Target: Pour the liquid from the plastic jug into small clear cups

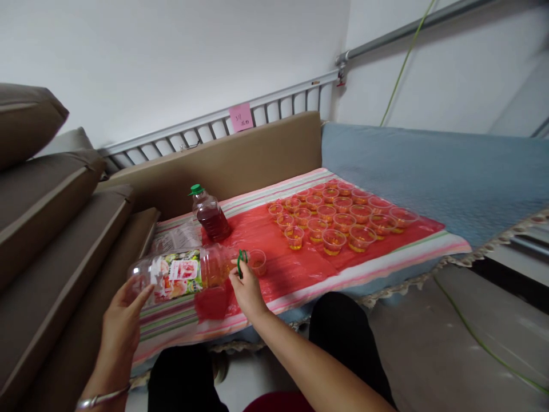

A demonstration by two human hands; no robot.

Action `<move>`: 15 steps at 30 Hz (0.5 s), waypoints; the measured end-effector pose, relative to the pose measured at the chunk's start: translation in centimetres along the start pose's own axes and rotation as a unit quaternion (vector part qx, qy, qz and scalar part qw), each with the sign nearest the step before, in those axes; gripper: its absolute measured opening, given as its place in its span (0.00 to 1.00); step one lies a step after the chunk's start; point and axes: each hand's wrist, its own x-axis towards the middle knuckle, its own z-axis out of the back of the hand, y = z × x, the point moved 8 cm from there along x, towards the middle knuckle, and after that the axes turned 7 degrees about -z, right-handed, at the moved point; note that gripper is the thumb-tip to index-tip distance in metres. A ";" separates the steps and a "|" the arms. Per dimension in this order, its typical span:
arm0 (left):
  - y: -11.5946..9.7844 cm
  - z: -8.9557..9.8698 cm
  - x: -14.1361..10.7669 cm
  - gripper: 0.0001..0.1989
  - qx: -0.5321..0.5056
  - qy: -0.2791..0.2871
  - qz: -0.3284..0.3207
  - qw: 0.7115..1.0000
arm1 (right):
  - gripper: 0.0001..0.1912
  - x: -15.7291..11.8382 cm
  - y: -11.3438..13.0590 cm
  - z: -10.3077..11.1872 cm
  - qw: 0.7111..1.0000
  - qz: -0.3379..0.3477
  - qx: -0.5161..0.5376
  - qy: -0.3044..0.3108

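A large clear plastic bottle [182, 273] with a fruit label lies tipped almost level above the bed, its neck to the right. My left hand [124, 309] grips it round its base. My right hand [246, 289] is closed at the neck, fingers on the green ring handle [242, 264]. A little yellowish liquid seems to lie along the low side near the neck. Just beyond the bottle's mouth stands a small clear plastic cup [258, 262]; whether liquid is running into it I cannot tell.
Several clear cups [334, 240] with yellow liquid stand in rows on red plastic sheeting [274, 286]. Behind the tipped bottle, a green-capped bottle [211, 216] holds dark red liquid. Brown cushions [55, 229] are stacked at left. A radiator [274, 111] runs behind the backrest [240, 151].
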 end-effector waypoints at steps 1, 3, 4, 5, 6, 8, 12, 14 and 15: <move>0.1 0.0 0.0 0.33 -0.004 -0.002 0.005 1.000 | 0.15 0.0 0.0 0.0 1.000 0.001 0.001 -0.001; 0.2 0.1 0.0 0.33 -0.013 -0.007 0.013 1.000 | 0.15 0.0 0.1 0.0 1.000 0.001 0.003 -0.001; 0.2 0.1 0.0 0.33 -0.013 -0.010 0.013 1.000 | 0.15 0.0 0.0 0.0 1.000 -0.001 0.005 -0.001; 0.2 0.1 0.1 0.33 -0.011 -0.010 0.012 1.000 | 0.15 0.0 0.0 0.0 1.000 -0.002 0.007 0.000; 0.2 0.1 0.1 0.33 -0.009 -0.010 0.011 1.000 | 0.15 0.0 0.0 0.0 1.000 -0.004 0.008 0.000; 0.1 0.1 0.1 0.32 -0.006 -0.009 0.009 1.000 | 0.15 0.0 -0.1 0.0 1.000 -0.007 0.010 0.001; -0.1 0.0 0.0 0.31 -0.014 -0.008 0.008 1.000 | 0.14 0.1 -0.2 -0.1 1.000 -0.008 0.012 0.006; -0.3 -0.1 -0.1 0.32 -0.014 -0.008 0.009 1.000 | 0.14 0.1 -0.3 -0.1 1.000 -0.010 0.010 0.007; -0.4 -0.2 -0.2 0.32 -0.013 -0.007 0.010 1.000 | 0.15 0.1 -0.3 -0.1 1.000 -0.010 0.008 0.007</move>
